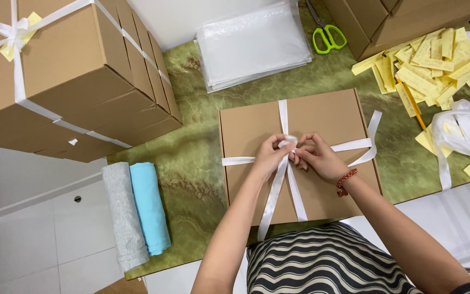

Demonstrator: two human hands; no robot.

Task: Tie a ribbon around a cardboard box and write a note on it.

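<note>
Flat cardboard box [322, 122] lies centre of green marbled bench [191, 158], just in front of person's striped lap. White ribbon [282, 111] runs crosswise over lid; two tails hang down over near edge, one loose end curls off box's right side.

L hand [270, 155] & R hand [315, 158] meet at ribbon crossing, mid-lid. Both grips pinched on ribbon at the knot, fingertips nearly touching. R wrist carries red bead bracelet [345, 182].

Surroundings: stack of boxes tied w/ white ribbon [77, 76] upper left. Rolled grey cloth [122, 215] & light blue cloth [149, 207] side by side at bench's left edge. Pile of clear plastic bags [251, 46] beyond box; green-handled scissors [327, 35] near them. Heap of yellow paper slips [436, 68] w/ a pencil [410, 100], upper right.
</note>
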